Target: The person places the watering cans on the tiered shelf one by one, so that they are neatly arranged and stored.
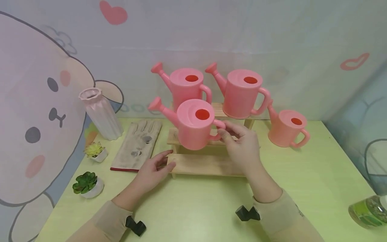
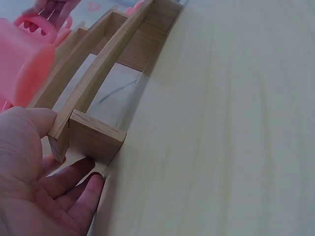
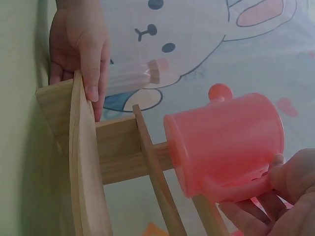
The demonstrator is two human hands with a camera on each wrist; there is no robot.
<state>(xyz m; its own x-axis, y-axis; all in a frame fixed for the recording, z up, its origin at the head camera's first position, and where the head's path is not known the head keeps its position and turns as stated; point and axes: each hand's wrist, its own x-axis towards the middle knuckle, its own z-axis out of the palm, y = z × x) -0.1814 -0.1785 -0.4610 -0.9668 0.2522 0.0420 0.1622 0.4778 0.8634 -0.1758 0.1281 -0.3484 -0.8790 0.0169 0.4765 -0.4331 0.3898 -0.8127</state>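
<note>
My right hand point(image 1: 244, 144) pinches the handle of a pink watering can point(image 1: 193, 134), its spout toward the left. The can is in front of the wooden tiered stand's point(image 1: 208, 165) middle step, and its base shows close over the steps in the right wrist view. My left hand point(image 1: 152, 170) holds the left end of the stand's lowest step, thumb against the board and fingers beside its leg, as the left wrist view shows. On the top step are two more pink watering cans, one at left point(image 1: 184, 84) and one at right point(image 1: 240, 95).
Right of the stand, another pink watering can point(image 1: 284, 131) is on the table point(image 1: 302, 188). At left lie work gloves point(image 1: 137, 148), beside a tilted-looking white vase point(image 1: 102, 116) and two potted succulents point(image 1: 93, 188). A labelled jar point(image 1: 367, 211) stands at the right edge.
</note>
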